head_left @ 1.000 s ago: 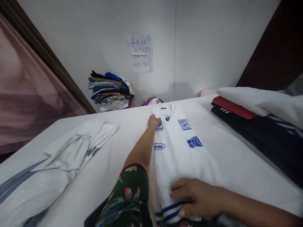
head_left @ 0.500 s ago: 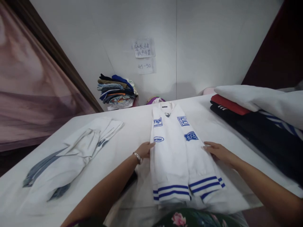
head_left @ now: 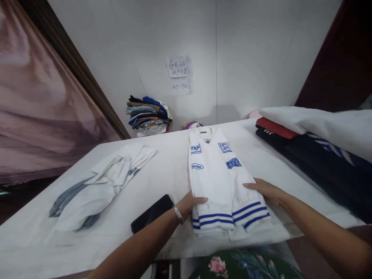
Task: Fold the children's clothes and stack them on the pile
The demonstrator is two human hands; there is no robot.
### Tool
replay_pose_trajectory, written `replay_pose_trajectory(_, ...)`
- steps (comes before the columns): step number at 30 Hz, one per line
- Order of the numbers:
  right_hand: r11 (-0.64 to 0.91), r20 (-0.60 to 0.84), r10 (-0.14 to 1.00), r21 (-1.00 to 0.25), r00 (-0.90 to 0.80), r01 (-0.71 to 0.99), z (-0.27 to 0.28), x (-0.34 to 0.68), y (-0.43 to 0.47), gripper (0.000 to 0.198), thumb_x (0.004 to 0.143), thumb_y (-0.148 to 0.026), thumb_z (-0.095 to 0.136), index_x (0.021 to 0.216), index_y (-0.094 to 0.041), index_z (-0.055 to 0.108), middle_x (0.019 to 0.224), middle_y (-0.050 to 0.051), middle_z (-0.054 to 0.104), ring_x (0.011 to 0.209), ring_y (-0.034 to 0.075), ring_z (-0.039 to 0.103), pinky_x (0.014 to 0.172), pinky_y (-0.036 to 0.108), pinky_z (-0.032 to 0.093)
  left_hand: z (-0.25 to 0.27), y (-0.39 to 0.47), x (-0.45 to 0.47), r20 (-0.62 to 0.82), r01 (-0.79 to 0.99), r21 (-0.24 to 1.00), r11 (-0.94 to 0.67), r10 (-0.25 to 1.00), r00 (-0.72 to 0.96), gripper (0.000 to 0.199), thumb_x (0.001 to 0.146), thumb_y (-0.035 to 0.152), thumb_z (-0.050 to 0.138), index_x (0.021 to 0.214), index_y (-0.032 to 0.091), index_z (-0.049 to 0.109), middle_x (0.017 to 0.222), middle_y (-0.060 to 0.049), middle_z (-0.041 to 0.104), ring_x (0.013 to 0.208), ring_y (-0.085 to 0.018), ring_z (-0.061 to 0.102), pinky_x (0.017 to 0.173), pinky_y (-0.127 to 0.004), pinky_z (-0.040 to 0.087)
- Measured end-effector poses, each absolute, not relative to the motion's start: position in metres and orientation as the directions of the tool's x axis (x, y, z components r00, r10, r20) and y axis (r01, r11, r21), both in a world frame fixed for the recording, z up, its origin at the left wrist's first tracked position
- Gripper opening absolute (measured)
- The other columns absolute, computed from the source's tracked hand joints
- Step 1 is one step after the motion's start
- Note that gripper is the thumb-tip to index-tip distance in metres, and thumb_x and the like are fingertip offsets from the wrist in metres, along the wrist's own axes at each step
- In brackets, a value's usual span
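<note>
A white jacket (head_left: pixel 213 178) with blue patches and blue-striped hem lies front up on the table, its sides folded in to a narrow shape. My left hand (head_left: pixel 192 202), with a silvery bracelet at the wrist, grips its left edge just above the striped hem, thumb on top and fingers hidden under the cloth. Higher up on the opposite edge, my right hand (head_left: pixel 264 190) holds the fabric the same way, thumb over it. Beside my left forearm lies a flat black object (head_left: pixel 152 213), partly covered by the arm.
Crumpled white and grey-blue clothing (head_left: pixel 101 186) lies on the left of the white table (head_left: pixel 171 170). Dark, red and white garments (head_left: pixel 314 162) are piled on the right. Behind the table's far edge rises a stack of folded clothes (head_left: pixel 149 116), below paper signs (head_left: pixel 180 75) on the wall.
My left hand has slid down the jacket's left edge towards the hem. My right hand has shifted slightly lower. The view has moved a little, and more of the flat black object shows.
</note>
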State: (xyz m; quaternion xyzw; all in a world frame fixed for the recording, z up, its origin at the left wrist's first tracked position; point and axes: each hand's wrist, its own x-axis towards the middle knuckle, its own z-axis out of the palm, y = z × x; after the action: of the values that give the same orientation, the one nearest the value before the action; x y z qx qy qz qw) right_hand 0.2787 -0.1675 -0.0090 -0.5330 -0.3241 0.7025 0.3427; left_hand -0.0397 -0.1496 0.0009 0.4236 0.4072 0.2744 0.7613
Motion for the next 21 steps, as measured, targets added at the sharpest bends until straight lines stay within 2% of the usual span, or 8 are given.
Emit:
replay_pose_trajectory(4, -0.570, -0.540, 0.813, -0.814, -0.217, -0.111, -0.004, 0.276, -0.172, 0.053, 0.070, -0.032, 0.076, 0.117, -0.014, 0.061, 0.103, 0.013, 0.071, 0.095, 0.028, 0.067, 0.090, 0.043, 0.052, -0.007, -0.165, -0.040, -0.380, -0.144, 0.846, 0.514, 0.769, 0.514, 0.060, 0.054, 0.027, 0.081, 0.110, 0.012, 0.065, 0.109, -0.014, 0.069, 0.106, -0.032, 0.062, 0.093, -0.044, 0.048)
replay_pose_trajectory(7, -0.569, -0.532, 0.818, -0.805, -0.220, -0.168, -0.004, 0.267, -0.174, 0.056, 0.069, -0.029, 0.076, 0.119, -0.012, 0.059, 0.103, 0.014, 0.071, 0.093, 0.027, 0.068, 0.090, 0.042, 0.052, -0.005, -0.163, -0.041, -0.355, -0.172, 0.854, 0.490, 0.793, 0.495, 0.061, 0.047, 0.019, 0.080, 0.106, 0.012, 0.067, 0.102, -0.011, 0.072, 0.100, -0.031, 0.064, 0.089, -0.042, 0.050)
replay_pose_trajectory(10, -0.542, -0.500, 0.839, -0.802, -0.215, -0.250, 0.001, 0.244, -0.180, 0.056, 0.070, -0.028, 0.076, 0.120, -0.010, 0.057, 0.104, 0.015, 0.070, 0.092, 0.026, 0.068, 0.089, 0.042, 0.052, 0.013, -0.149, -0.060, -0.352, -0.119, 0.882, 0.457, 0.804, 0.479, 0.062, 0.045, 0.014, 0.077, 0.106, 0.012, 0.066, 0.096, -0.011, 0.073, 0.094, -0.030, 0.066, 0.085, -0.041, 0.051)
replay_pose_trajectory(14, -0.525, -0.439, 0.849, -0.764, -0.293, -0.375, 0.009, 0.184, -0.195, 0.047, 0.070, -0.031, 0.076, 0.110, -0.009, 0.062, 0.105, 0.015, 0.070, 0.095, 0.026, 0.067, 0.093, 0.040, 0.049, 0.056, -0.122, -0.121, -0.422, 0.107, 0.900, 0.423, 0.782, 0.458, 0.060, 0.048, 0.016, 0.074, 0.108, 0.012, 0.065, 0.093, -0.011, 0.073, 0.087, -0.028, 0.067, 0.080, -0.038, 0.052)
replay_pose_trajectory(17, -0.527, -0.341, 0.831, -0.733, -0.439, -0.429, 0.007, 0.128, -0.204, 0.039, 0.068, -0.034, 0.076, 0.103, -0.017, 0.067, 0.108, 0.008, 0.070, 0.100, 0.024, 0.066, 0.093, 0.038, 0.049, 0.090, -0.099, -0.174, -0.458, 0.310, 0.882, 0.356, 0.803, 0.381, 0.059, 0.051, 0.022, 0.070, 0.109, 0.015, 0.064, 0.091, -0.007, 0.074, 0.086, -0.027, 0.068, 0.079, -0.037, 0.052)
replay_pose_trajectory(19, -0.597, -0.325, 0.739, -0.721, -0.590, -0.351, 0.000, 0.098, -0.208, 0.032, 0.066, -0.037, 0.077, 0.096, -0.027, 0.070, 0.103, 0.001, 0.072, 0.096, 0.022, 0.067, 0.087, 0.036, 0.052, 0.106, -0.083, -0.205, -0.469, 0.490, 0.824, 0.284, 0.828, 0.308, 0.058, 0.053, 0.028, 0.066, 0.110, 0.018, 0.064, 0.096, -0.005, 0.073, 0.093, -0.027, 0.066, 0.082, -0.035, 0.052)
replay_pose_trajectory(21, -0.669, -0.367, 0.603, -0.716, -0.709, -0.198, -0.009, 0.082, -0.210, 0.026, 0.063, -0.036, 0.079, 0.088, -0.033, 0.070, 0.098, -0.004, 0.073, 0.093, 0.020, 0.068, 0.080, 0.034, 0.054, 0.116, -0.069, -0.229, -0.407, 0.748, 0.648, 0.144, 0.896, 0.180, 0.055, 0.054, 0.032, 0.062, 0.107, 0.019, 0.065, 0.098, -0.002, 0.073, 0.095, -0.025, 0.066, 0.082, -0.030, 0.052)
